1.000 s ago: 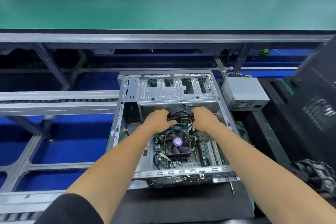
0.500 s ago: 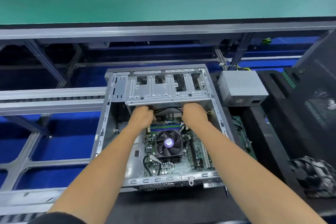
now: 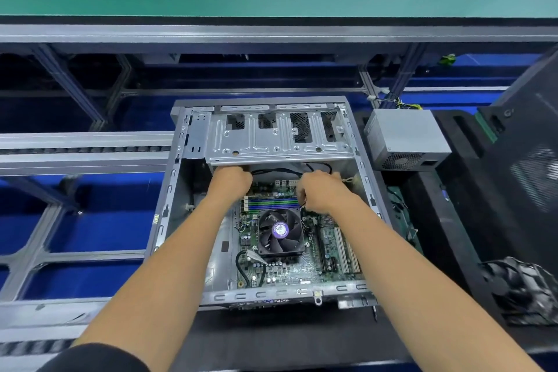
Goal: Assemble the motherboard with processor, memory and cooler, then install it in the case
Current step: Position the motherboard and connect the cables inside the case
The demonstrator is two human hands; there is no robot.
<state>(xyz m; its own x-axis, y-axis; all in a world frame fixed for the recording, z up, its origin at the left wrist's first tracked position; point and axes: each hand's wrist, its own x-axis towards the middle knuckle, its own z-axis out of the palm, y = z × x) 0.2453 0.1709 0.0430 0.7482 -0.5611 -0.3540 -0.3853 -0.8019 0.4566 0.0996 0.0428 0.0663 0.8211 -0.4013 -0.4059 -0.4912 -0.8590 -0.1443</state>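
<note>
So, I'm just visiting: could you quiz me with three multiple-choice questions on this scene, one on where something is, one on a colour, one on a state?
1. Where is the grey power supply box?
A. outside the case, to its right
B. mounted in the case
C. on the green belt

2. What colour is the sticker at the middle of the cooler fan?
A. red
B. purple
C. yellow

3. Where is the motherboard now?
A. on the belt
B. held in the air
C. lying in the case

Answers: 1 A, it stands beside the right wall; 2 B, the hub shows purple; 3 C, case walls surround it.
</note>
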